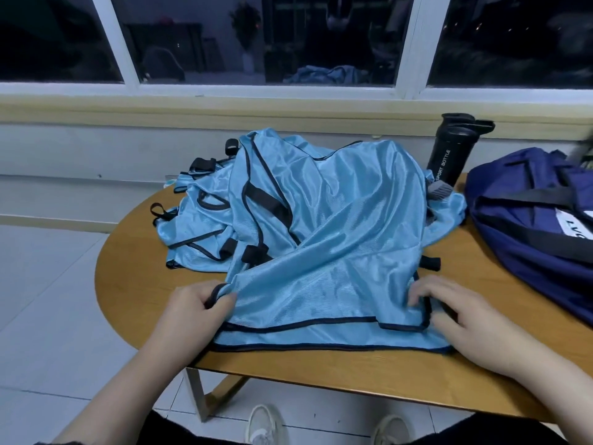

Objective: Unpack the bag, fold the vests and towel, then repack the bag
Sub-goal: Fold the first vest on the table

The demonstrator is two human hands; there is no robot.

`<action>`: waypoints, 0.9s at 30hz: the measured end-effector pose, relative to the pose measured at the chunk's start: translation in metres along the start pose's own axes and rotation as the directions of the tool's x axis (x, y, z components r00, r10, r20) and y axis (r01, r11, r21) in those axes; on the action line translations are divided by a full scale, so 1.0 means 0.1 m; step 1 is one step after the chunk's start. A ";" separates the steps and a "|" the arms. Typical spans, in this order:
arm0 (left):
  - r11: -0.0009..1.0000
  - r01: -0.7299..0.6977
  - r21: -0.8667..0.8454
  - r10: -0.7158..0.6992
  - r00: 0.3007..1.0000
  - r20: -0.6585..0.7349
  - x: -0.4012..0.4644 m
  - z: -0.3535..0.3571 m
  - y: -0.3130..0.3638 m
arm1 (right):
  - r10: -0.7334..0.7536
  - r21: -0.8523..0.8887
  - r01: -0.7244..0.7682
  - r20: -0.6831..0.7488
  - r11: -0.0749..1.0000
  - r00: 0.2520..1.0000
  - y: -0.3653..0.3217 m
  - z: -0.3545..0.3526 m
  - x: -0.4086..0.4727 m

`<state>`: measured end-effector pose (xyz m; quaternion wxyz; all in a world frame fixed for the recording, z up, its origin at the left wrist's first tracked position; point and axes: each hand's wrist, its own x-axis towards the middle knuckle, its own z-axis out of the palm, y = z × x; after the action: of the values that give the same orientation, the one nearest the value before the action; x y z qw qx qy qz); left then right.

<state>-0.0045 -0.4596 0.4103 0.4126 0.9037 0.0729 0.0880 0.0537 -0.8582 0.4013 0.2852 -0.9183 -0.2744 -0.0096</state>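
Unpacking looks done and folding barely begun: the left hand (195, 308) pinches the top vest's (321, 252) trimmed corner, right hand (455, 311) fingers spread on its opposite edge, unfolded vests (199, 226) beyond the fingers, bag (526, 220) right on the desk (134, 284).

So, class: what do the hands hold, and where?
The left hand pinches the top vest at its near left corner; the right hand rests on its right edge.

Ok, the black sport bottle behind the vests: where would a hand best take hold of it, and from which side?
Probably around the upper body of the sport bottle, just under the lid, coming from the right. It stands upright at the table's far edge, and the vest pile hides its base on the left and front.
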 end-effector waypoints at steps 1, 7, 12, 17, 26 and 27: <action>1.000 0.002 -0.020 -0.002 1.000 0.014 0.00 0.00 -0.02 | -0.031 -0.021 0.032 0.020 0.999 0.999 0.02 0.01 -0.06; 0.997 0.050 -0.064 -0.048 0.998 0.028 -0.01 -0.06 -0.05 | -0.141 -0.105 0.135 -0.050 0.985 0.989 0.03 0.02 -0.14; 0.979 0.159 -0.124 -0.158 0.987 0.018 -0.05 -0.10 0.11 | -0.138 -0.096 0.132 -0.063 0.987 0.988 0.05 -0.07 -0.18; 0.991 0.130 -0.041 -0.134 0.984 -0.118 0.23 -0.11 0.30 | -0.089 -0.089 0.065 -0.301 0.994 0.949 -0.31 -0.08 0.22; 0.951 -0.166 0.259 0.204 0.971 -0.126 0.77 0.16 0.70 | -0.061 0.060 0.071 -0.162 0.996 0.985 -0.74 0.19 1.29; 0.958 -0.153 0.243 0.188 0.974 -0.128 0.86 0.17 0.74 | -0.049 0.077 0.062 -0.170 0.995 0.984 -0.76 0.21 1.43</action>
<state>0.0875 -0.5024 0.4644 0.2885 0.9394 0.0351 0.1821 0.1331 -0.7237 0.4481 0.3442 -0.8938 -0.2752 -0.0835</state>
